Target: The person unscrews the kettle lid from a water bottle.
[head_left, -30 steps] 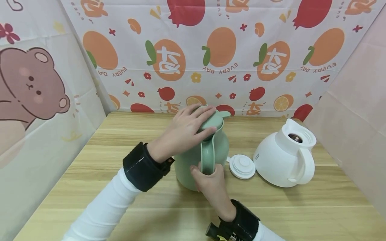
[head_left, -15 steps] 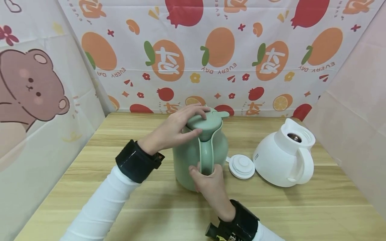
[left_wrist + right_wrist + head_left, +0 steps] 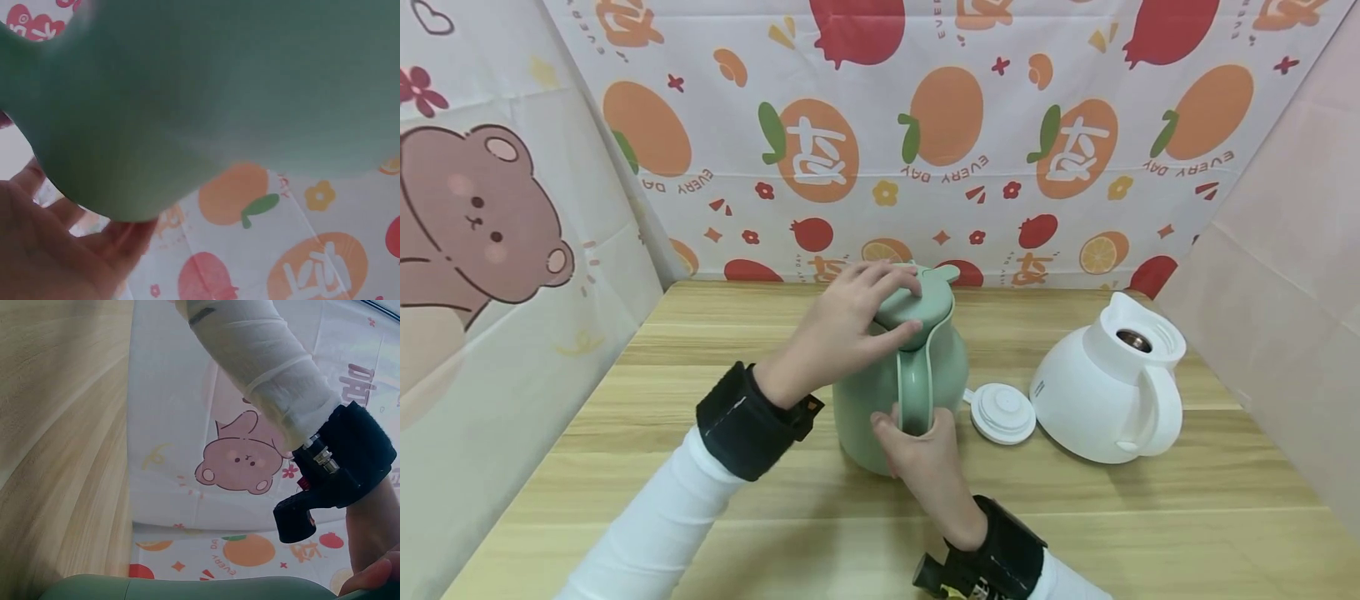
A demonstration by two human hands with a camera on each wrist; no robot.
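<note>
A pale green thermos jug [image 3: 865,417] stands upright mid-table, its handle [image 3: 916,387] toward me. My left hand [image 3: 842,321] grips the round green lid [image 3: 934,298] on top, with the thumb along the near side and the fingers over it. Low on the handle, my right hand [image 3: 925,462] is curled round it. In the left wrist view the jug [image 3: 237,75] fills the upper part, with the fingers of the left hand [image 3: 69,256] along the edge of its top. The right wrist view shows only a strip of the jug [image 3: 187,589] at the bottom.
Right of the green jug, a white jug [image 3: 1075,400] stands with its mouth uncovered. Its detached-looking white lid [image 3: 1002,414] lies between the two jugs on the wooden table [image 3: 760,517]. A printed cloth [image 3: 880,142] hangs behind the table, with more cloth at both sides.
My left hand loosened and slid left off the lid's middle, then came back over it. The lid's tab has turned slightly away from me. The right hand stays on the handle.
</note>
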